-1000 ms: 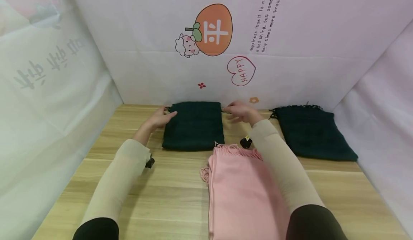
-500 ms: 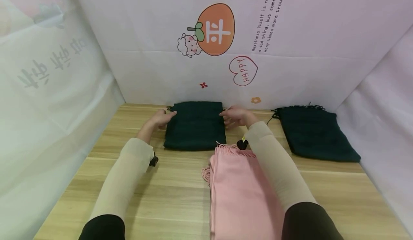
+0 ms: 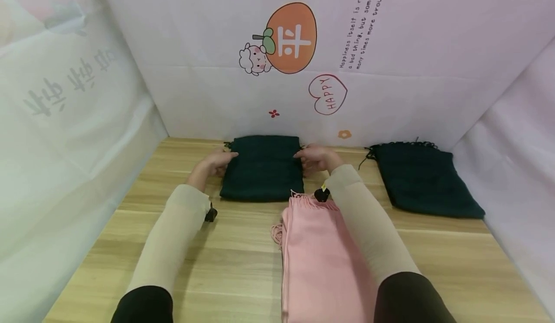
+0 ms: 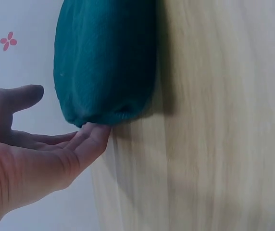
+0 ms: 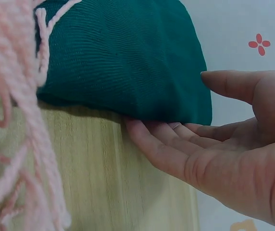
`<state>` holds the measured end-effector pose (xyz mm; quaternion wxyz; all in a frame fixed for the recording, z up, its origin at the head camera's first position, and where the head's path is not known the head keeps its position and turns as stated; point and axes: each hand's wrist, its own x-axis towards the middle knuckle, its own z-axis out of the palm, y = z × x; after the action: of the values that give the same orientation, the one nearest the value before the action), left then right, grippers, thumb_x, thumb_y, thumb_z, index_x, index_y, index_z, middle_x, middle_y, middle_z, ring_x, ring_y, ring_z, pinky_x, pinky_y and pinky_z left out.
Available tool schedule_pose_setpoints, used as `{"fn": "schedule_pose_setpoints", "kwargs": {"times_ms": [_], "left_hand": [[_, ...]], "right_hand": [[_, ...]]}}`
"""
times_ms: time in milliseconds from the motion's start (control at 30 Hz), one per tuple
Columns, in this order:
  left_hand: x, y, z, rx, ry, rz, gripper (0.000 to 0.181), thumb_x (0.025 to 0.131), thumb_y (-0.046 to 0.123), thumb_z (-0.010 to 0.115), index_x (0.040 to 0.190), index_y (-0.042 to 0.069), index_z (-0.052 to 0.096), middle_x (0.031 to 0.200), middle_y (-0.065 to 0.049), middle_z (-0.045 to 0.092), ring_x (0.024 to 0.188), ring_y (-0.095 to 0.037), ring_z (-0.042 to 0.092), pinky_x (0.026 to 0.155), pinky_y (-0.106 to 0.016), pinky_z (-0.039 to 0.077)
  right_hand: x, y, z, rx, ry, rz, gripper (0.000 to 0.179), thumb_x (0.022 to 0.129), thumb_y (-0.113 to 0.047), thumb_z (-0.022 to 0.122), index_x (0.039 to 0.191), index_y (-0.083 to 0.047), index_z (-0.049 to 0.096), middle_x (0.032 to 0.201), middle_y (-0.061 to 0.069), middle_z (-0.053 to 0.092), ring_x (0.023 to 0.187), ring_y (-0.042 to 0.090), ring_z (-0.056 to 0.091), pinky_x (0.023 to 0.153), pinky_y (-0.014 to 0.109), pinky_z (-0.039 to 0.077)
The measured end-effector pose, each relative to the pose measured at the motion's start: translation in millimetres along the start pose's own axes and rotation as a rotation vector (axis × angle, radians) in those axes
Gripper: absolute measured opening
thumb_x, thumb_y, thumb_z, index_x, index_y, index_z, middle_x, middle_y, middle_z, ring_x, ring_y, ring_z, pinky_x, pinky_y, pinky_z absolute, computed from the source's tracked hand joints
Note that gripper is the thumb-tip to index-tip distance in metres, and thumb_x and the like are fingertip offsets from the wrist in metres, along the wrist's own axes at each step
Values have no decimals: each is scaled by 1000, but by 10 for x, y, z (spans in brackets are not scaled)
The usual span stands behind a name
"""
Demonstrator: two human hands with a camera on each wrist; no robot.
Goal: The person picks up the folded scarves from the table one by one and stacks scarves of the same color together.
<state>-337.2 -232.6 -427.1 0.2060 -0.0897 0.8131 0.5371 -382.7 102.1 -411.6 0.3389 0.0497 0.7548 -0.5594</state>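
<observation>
A folded dark green scarf (image 3: 262, 168) with fringe at its far corners lies at the back of the table. At its left side is my left hand (image 3: 217, 161); in the left wrist view the fingertips (image 4: 94, 134) touch the scarf's lower edge, partly hidden under it, and the thumb stands apart from the cloth. Opposite, my right hand (image 3: 315, 158) has its fingers (image 5: 164, 144) at the underside of the right edge. Its thumb points toward the scarf, raised above the fingers. A folded pink fringed scarf (image 3: 323, 260) lies nearer, partly under my right forearm.
A second folded dark green fringed scarf (image 3: 427, 181) lies at the back right. White printed cloth walls (image 3: 195, 91) enclose the wooden table (image 3: 234, 260) at the back and both sides. Pink fringe (image 5: 17, 96) hangs close to the right wrist camera.
My right hand has come left and slightly down to the green scarf's right edge. My left hand has shifted slightly at the left edge. The scarves stay in place on the table.
</observation>
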Motion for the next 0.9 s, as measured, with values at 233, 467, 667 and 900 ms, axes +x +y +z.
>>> {"fn": "schedule_pose_setpoints", "kwargs": {"times_ms": [233, 467, 667, 900], "left_hand": [[45, -27, 87, 47, 24, 0, 27, 107, 27, 54, 108, 0, 54, 88, -7, 52, 69, -17, 49, 64, -29, 45], [104, -68, 170, -76, -37, 1, 75, 108, 19, 48, 161, -6, 1, 168, -24, 8, 150, -37, 25, 118, -47, 34], [90, -13, 174, -73, -47, 48, 70, 110, 19, 44, 161, -6, 2, 168, -24, 11, 151, -38, 24, 120, -49, 31], [-15, 138, 158, -36, -59, 144, 73, 111, 19, 41, 162, 2, -8, 170, -21, -1, 155, -38, 11, 123, -51, 23]], "right_hand": [[54, 15, 74, -10, -43, 62, 79, 104, -11, 58, 163, -2, 7, 163, 31, 22, 147, 47, 32, 113, 59, 36], [79, 47, 139, 55, -61, 80, 86, 104, -9, 57, 164, -11, -5, 167, 27, 15, 151, 46, 23, 118, 60, 27], [71, 11, 134, 82, -76, 48, 85, 105, -4, 52, 165, -17, -8, 170, 21, 2, 154, 46, 11, 119, 64, 20], [28, -84, 120, 27, -74, -46, 84, 105, -3, 50, 165, -13, -7, 170, 22, 0, 154, 46, 9, 119, 63, 21]]}}
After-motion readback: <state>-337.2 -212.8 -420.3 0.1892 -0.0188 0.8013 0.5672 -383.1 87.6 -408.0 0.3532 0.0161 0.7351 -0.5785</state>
